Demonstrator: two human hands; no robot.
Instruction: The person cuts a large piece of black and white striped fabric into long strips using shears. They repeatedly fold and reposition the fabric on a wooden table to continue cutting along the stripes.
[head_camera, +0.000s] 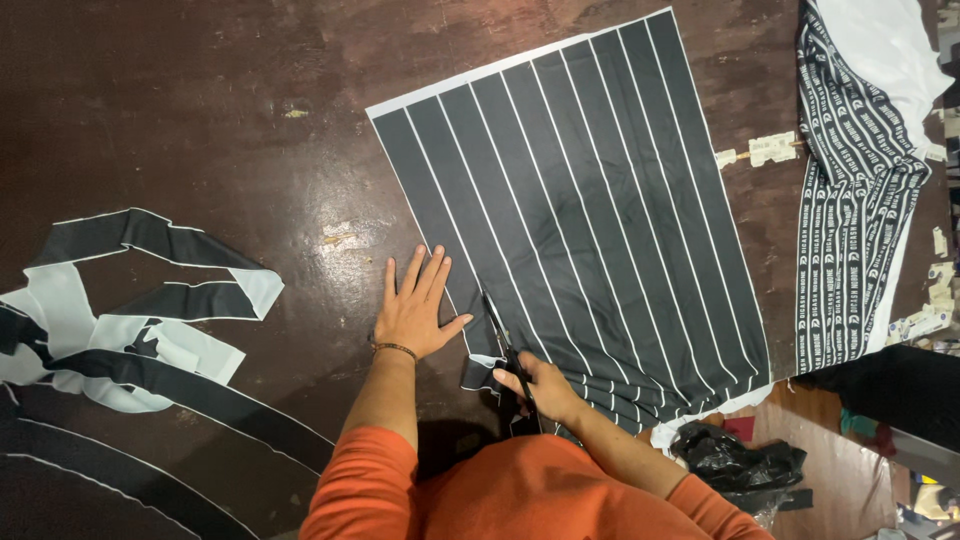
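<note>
A black fabric sheet with thin white stripes (590, 200) lies flat on the dark wooden table (200, 100). My left hand (413, 307) presses flat, fingers spread, on the sheet's left edge strip. My right hand (545, 388) grips black scissors (500, 335), whose blades point up along a white stripe near the sheet's lower left corner. Orange sleeves cover both my arms.
Cut black and white fabric strips (130, 320) lie curled at the left. A printed black-and-white fabric piece (855, 200) drapes over the table's right edge. Paper tape bits (765, 150) stick near it. A black plastic bag (735, 460) sits on the floor at lower right.
</note>
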